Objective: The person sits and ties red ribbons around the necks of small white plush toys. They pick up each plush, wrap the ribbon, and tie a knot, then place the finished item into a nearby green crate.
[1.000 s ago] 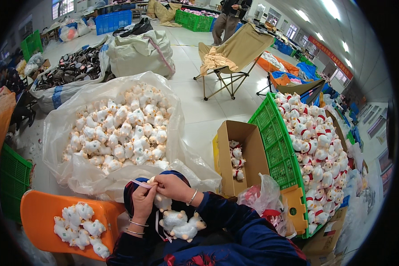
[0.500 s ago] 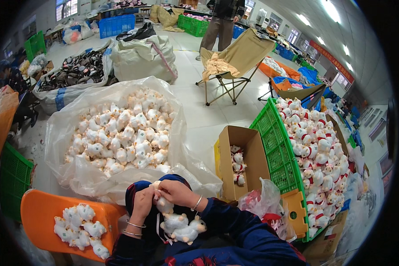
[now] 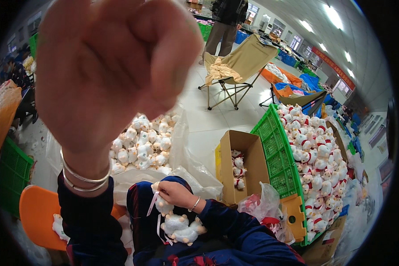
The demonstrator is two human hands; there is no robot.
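Observation:
My left hand (image 3: pixel 106 75) is raised very close, large and blurred, with its fingers curled in; whatever they hold, if anything, is hidden. My right hand (image 3: pixel 175 193) pinches a small white plush toy (image 3: pixel 164 207) near its head, above my lap. A narrow pale pink ribbon (image 3: pixel 152 203) hangs at that toy's side. Just below, two more white plush toys (image 3: pixel 181 228) rest on my dark blue clothing. Another white strip dangles beside them.
Ahead lies a clear plastic sack (image 3: pixel 181 146) of white plush toys. An orange stool (image 3: pixel 37 213) stands at left, partly hidden by my arm. To the right are a cardboard box (image 3: pixel 257 164) and a green crate (image 3: pixel 275 150) of toys with red collars. A folding chair (image 3: pixel 248 57) and a person (image 3: pixel 219 35) stand beyond.
My left hand has left the toy and risen close up, covering much of the upper left. My right hand stays on the toy, and a ribbon now shows beside it.

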